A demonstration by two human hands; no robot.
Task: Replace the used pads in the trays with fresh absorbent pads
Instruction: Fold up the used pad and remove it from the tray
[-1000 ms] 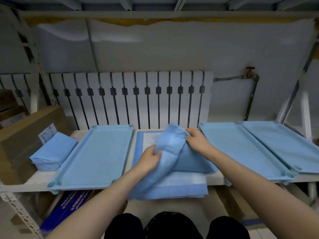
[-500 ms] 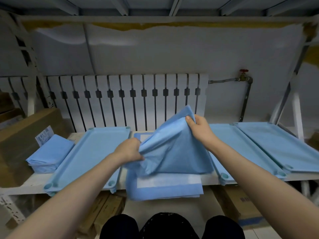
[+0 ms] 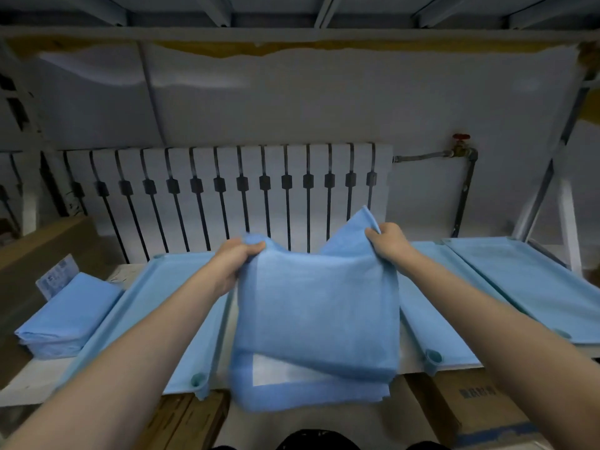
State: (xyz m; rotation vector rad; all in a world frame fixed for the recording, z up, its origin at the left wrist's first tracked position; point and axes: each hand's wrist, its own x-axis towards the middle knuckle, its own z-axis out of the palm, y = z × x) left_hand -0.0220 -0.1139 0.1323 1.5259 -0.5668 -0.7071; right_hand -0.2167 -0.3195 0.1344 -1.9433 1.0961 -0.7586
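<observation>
I hold a blue absorbent pad (image 3: 316, 306) up above the shelf, still partly folded and hanging down. My left hand (image 3: 235, 259) grips its upper left edge and my right hand (image 3: 388, 243) grips its upper right corner. Under it lies another pad (image 3: 292, 393), white in the middle with a blue border, overhanging the shelf's front edge. A blue tray (image 3: 156, 306) sits to the left. Two more blue trays (image 3: 431, 319) (image 3: 532, 284) sit to the right.
A stack of folded blue pads (image 3: 68, 318) lies at the shelf's left end beside a brown cardboard box (image 3: 39, 254). A white radiator (image 3: 227, 196) and a pipe with a red valve (image 3: 461, 147) stand behind. More cardboard boxes (image 3: 470, 407) sit under the shelf.
Both hands have lifted the pad off the shelf and pulled it apart sideways, so it now hangs spread between them instead of bunched.
</observation>
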